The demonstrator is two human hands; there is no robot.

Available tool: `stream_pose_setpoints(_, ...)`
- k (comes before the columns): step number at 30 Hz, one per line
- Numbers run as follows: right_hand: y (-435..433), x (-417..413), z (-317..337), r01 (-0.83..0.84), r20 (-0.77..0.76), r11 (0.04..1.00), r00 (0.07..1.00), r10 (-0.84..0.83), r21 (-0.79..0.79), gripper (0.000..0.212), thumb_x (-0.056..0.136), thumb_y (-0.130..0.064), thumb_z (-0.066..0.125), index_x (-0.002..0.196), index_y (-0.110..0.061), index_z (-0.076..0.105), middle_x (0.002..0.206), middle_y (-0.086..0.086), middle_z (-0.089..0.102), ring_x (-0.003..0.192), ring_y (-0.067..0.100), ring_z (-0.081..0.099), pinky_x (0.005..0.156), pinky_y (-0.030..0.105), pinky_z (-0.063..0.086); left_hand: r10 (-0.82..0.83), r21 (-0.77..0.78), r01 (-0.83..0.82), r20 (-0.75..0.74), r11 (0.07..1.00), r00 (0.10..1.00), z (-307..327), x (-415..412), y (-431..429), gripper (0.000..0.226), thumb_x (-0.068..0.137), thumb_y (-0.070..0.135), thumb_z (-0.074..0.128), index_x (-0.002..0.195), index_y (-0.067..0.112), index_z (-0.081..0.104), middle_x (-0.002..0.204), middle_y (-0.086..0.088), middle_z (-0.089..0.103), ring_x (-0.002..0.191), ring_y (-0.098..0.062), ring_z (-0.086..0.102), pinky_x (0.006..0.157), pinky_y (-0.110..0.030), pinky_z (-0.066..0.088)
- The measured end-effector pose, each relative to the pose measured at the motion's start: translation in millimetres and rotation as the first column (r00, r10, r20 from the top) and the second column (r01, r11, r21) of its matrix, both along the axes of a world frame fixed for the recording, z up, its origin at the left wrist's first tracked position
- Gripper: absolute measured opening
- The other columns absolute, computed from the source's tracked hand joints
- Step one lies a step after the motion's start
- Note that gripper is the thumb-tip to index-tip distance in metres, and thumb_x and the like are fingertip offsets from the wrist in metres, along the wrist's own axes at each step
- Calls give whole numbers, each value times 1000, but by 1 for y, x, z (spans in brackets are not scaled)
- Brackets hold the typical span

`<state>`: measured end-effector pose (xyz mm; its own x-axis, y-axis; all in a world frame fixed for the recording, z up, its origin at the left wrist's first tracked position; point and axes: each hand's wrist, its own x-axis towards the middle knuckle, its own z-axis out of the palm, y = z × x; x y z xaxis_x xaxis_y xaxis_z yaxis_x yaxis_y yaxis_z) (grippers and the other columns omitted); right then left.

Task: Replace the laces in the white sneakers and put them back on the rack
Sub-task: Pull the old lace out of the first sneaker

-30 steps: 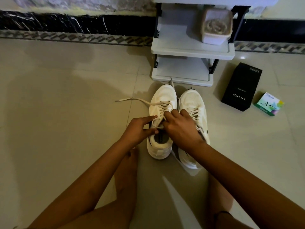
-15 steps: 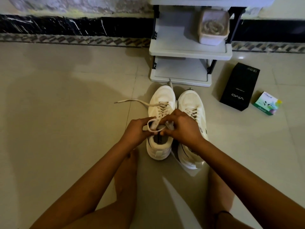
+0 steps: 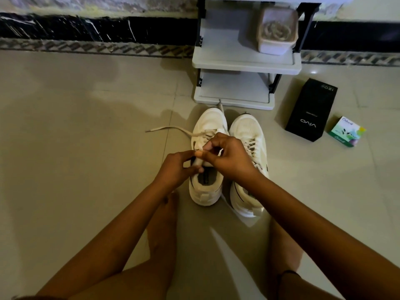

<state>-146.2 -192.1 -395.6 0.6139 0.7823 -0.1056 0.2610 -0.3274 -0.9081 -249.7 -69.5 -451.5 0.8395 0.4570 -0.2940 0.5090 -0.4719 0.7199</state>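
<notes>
Both busy: left hand and right hand pinch the limp, light lace, best gripped near its tip, I reckon.

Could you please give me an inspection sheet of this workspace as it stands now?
Surface: beige tiled floor, glossy.
Job's things: white sneaker on the left and white sneaker on the right stand side by side, toes toward the white plastic shoe rack; a cream flat lace trails from the left one onto the floor.
Clutter: black rectangular cardboard box and small green-and-white carton lie right of the rack; translucent plastic tub stands on a rack shelf.
Hands: left hand and right hand both pinch the lace over the left sneaker.
Cables: nothing seen.
Surroundings: black marble skirting with a patterned border along the wall.
</notes>
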Motion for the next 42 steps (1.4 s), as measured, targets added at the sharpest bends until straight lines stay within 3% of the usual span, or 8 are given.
stream_pose_setpoints(5, -16, 13, -20, -98, 511, 922, 808, 293, -375, 33, 76, -38, 73, 105, -22, 70, 102, 5, 61, 91, 23, 58, 70, 31, 45, -24, 39, 26, -44, 999, 999, 4, 3, -3, 53, 74, 34, 75, 123, 16, 62, 119, -7, 66, 112, -22, 59, 83, -17, 41)
stream_pose_setpoints(15, -11, 7, -30, -77, 873, 940, 351, 339, -334, 22, 55, -20, 85, 70, -14, 70, 72, 7, 63, 62, 25, 59, 55, 28, 45, -90, 129, 105, -118, 986, 989, 11, 8, -5, 51, 80, 41, 67, 124, 17, 61, 118, -10, 66, 109, -26, 61, 94, -35, 47)
stream_pose_setpoints(18, -10, 5, -30, -89, 813, 975, 539, 221, -205, 14, 61, -16, 81, 69, -12, 70, 74, 6, 62, 66, 25, 59, 58, 29, 43, -68, 79, 75, -86, 994, 994, 13, 5, -5, 58, 72, 42, 66, 123, 14, 62, 117, -12, 67, 108, -26, 62, 94, -35, 47)
stream_pose_setpoints(22, -12, 8, -10, -35, 104, 999, 994, 37, -19, 3, 79, -15, 73, 80, -15, 70, 81, -8, 56, 80, 13, 55, 73, 29, 46, -3, 20, 4, -47, 1000, 999, 5, 0, -3, 50, 77, 23, 76, 124, 15, 61, 120, -8, 65, 112, -22, 59, 90, -25, 43)
stream_pose_setpoints(26, -17, 8, -15, -123, 161, 983, 976, 145, -136, 14, 79, -26, 73, 90, -17, 71, 91, -2, 61, 85, 15, 57, 76, 34, 49, -14, 30, 15, -47, 999, 999, 3, 2, -4, 49, 78, 25, 75, 124, 16, 62, 120, -7, 65, 111, -22, 59, 91, -31, 46)
stream_pose_setpoints(33, -24, 6, -36, -87, 800, 956, 530, 282, -280, 15, 65, -24, 83, 77, -18, 75, 72, 5, 61, 62, 25, 59, 53, 29, 43, -33, -3, 33, 42, 999, 999, 4, 1, -6, 54, 73, 30, 76, 121, 11, 62, 119, -10, 65, 113, -24, 59, 99, -36, 45)
stream_pose_setpoints(38, -13, 10, -18, -77, 235, 992, 967, 100, -104, 7, 82, -19, 71, 79, -13, 72, 80, -6, 55, 75, 14, 56, 68, 32, 49, -1, 8, 1, 5, 1000, 1000, 0, 1, -4, 49, 78, 18, 75, 125, 15, 60, 122, -7, 64, 114, -20, 56, 90, -23, 40)
stream_pose_setpoints(42, -14, 8, -9, -64, -5, 995, 998, 65, 81, 8, 80, -15, 73, 79, -22, 70, 78, -9, 54, 72, 2, 53, 69, 18, 45, 2, 36, -2, -4, 999, 1000, -1, 2, -4, 47, 80, 23, 73, 125, 21, 60, 119, -6, 66, 110, -22, 59, 89, -31, 46)
